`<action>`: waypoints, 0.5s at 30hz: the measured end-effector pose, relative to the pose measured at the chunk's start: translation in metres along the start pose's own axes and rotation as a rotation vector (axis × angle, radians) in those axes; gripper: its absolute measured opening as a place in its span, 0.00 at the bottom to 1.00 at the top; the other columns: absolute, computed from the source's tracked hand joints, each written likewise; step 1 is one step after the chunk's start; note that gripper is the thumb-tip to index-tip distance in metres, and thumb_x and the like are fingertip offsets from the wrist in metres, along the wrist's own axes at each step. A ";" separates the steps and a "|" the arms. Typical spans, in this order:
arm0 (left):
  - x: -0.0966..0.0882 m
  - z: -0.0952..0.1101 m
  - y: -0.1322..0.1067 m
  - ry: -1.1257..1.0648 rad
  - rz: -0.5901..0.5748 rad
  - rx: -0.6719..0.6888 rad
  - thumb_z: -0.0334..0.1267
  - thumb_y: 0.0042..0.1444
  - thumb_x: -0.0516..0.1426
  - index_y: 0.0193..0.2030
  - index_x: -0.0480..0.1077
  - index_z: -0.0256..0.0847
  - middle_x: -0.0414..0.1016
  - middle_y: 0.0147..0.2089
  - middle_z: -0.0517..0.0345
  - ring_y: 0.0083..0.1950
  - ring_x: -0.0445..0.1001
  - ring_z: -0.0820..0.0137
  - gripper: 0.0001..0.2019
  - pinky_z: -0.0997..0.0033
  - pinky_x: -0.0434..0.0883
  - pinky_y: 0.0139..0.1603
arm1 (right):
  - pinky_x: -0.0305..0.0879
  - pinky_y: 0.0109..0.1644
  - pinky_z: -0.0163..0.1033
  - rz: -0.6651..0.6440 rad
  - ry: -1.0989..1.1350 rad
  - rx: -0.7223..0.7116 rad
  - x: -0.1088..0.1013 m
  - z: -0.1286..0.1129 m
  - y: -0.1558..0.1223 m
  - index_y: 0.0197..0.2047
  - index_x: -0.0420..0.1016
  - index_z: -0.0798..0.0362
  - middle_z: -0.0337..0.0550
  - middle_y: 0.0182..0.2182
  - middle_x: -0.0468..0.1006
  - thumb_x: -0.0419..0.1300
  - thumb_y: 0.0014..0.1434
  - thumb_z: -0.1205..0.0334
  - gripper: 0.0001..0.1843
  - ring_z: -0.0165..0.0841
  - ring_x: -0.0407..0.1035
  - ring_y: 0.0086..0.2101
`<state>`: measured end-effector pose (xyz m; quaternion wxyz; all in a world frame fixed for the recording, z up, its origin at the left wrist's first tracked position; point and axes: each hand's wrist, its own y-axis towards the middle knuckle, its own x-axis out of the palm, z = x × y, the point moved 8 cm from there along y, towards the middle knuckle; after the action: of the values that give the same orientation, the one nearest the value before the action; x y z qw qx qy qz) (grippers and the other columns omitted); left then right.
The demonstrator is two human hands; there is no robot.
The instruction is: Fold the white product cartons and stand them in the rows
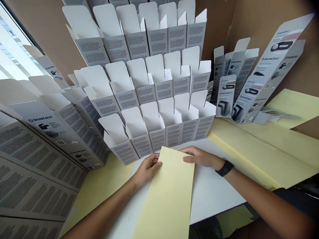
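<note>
A long, flat strip of pale yellow card (171, 192) slants down from my two hands past the lower edge of the view. My left hand (147, 168) pinches its upper left edge, thumb on the front face and fingers behind. On the upper right edge, my right hand (198, 156) grips with the thumb in front and the other fingers partly hidden behind the card. A dark watch (224, 167) is on the right wrist. Just beyond the card stands a front row of open white cartons (157, 134), their top flaps raised.
More open cartons (163, 88) rise in tiers behind. Printed SilverCrest boxes (67, 129) are stacked at the left; others (264, 73) lean at the right. Yellow sheets (264, 142) cover the right side. The white table (211, 196) lies under my hands, with a window (12, 43) upper left.
</note>
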<state>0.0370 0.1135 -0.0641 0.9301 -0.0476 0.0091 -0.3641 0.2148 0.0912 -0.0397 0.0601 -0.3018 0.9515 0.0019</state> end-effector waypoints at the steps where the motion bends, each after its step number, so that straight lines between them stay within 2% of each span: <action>1: 0.001 0.000 -0.001 -0.012 -0.006 -0.002 0.56 0.61 0.61 0.58 0.67 0.39 0.80 0.45 0.48 0.40 0.80 0.64 0.27 0.66 0.75 0.42 | 0.72 0.47 0.44 -0.017 0.006 0.005 0.001 -0.001 -0.001 0.48 0.80 0.59 0.52 0.44 0.83 0.63 0.61 0.41 0.28 0.42 0.78 0.43; 3: 0.003 0.000 -0.002 -0.023 -0.018 -0.010 0.57 0.62 0.59 0.59 0.68 0.39 0.80 0.47 0.47 0.42 0.81 0.63 0.27 0.65 0.76 0.43 | 0.70 0.46 0.42 -0.035 0.008 0.018 0.001 -0.001 -0.001 0.42 0.80 0.60 0.51 0.39 0.83 0.61 0.62 0.40 0.27 0.39 0.77 0.40; 7: 0.007 -0.001 -0.003 0.005 -0.057 -0.039 0.58 0.63 0.58 0.57 0.70 0.38 0.80 0.47 0.47 0.42 0.81 0.64 0.27 0.65 0.76 0.45 | 0.65 0.38 0.38 -0.021 -0.019 0.056 -0.001 0.003 -0.002 0.34 0.79 0.59 0.44 0.31 0.80 0.61 0.63 0.46 0.22 0.32 0.72 0.31; 11: 0.009 0.002 -0.006 0.080 -0.091 -0.050 0.59 0.64 0.56 0.57 0.70 0.38 0.80 0.47 0.48 0.41 0.79 0.65 0.26 0.67 0.75 0.44 | 0.58 0.31 0.35 -0.038 -0.054 0.083 0.001 0.007 -0.001 0.29 0.76 0.58 0.37 0.24 0.73 0.64 0.56 0.54 0.14 0.28 0.64 0.25; 15: 0.013 0.003 -0.008 0.194 -0.119 -0.050 0.59 0.63 0.57 0.53 0.72 0.36 0.78 0.39 0.52 0.36 0.75 0.68 0.26 0.71 0.71 0.37 | 0.58 0.30 0.34 -0.073 -0.048 0.092 0.007 0.004 -0.001 0.27 0.74 0.58 0.37 0.24 0.72 0.64 0.53 0.57 0.11 0.27 0.63 0.25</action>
<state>0.0412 0.0997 -0.0598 0.9001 -0.0358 0.1053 -0.4213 0.2100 0.0868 -0.0449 0.0965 -0.3330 0.9373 -0.0367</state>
